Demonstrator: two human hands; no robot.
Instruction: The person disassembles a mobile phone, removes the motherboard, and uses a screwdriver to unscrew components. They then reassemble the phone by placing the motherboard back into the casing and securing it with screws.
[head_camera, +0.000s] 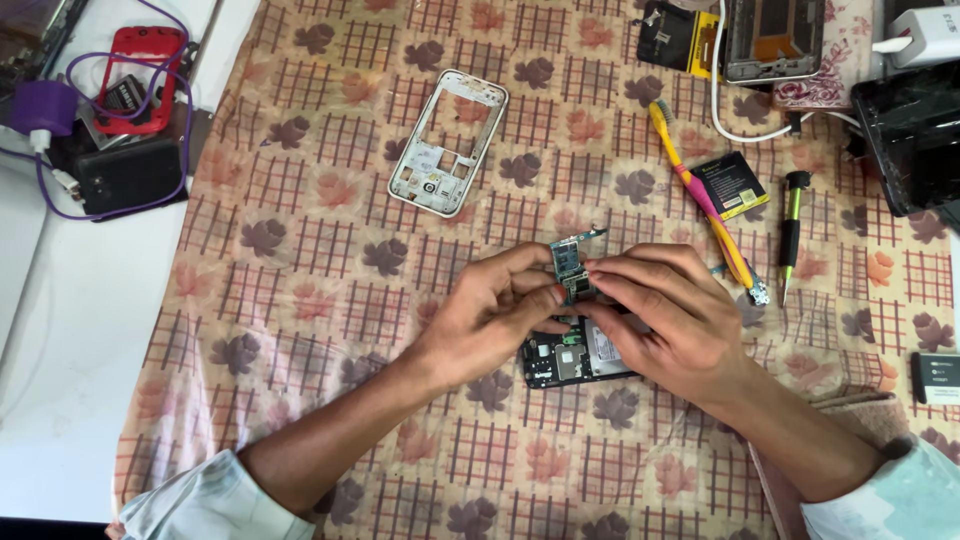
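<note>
We pinch a circuit board (572, 262) in both grips, left hand (497, 315) and right hand (662, 312), above an opened phone (560, 362) on the desk (330, 300).

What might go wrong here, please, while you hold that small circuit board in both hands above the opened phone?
The circuit board is pinched only by fingertips of the left hand and right hand; it might slip and fall onto the opened phone below. Bare fingers on it may smudge or bend small parts. The right forearm lies close to the toothbrush and screwdriver, so a sweep could knock them.
</note>
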